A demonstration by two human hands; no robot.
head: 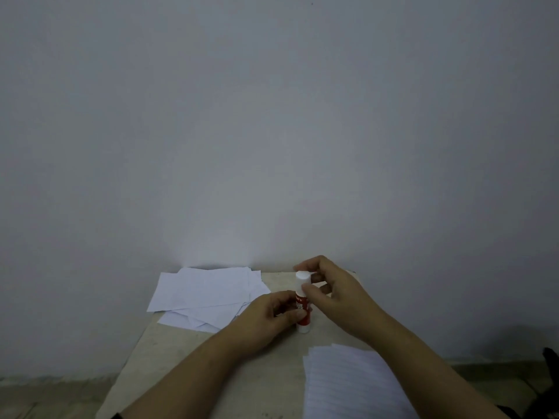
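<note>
A red and white glue stick [303,309] stands upright near the far edge of a small beige table [187,358]. My left hand [266,317] grips its red body from the left. My right hand [329,293] pinches its white cap between thumb and fingers from the right. The cap sits on the tube.
A loose pile of white paper pieces [205,293] lies at the table's far left, against the grey wall [272,131]. A fanned stack of white sheets [351,385] lies at the near right, under my right forearm. A dark object [550,362] shows at the right edge.
</note>
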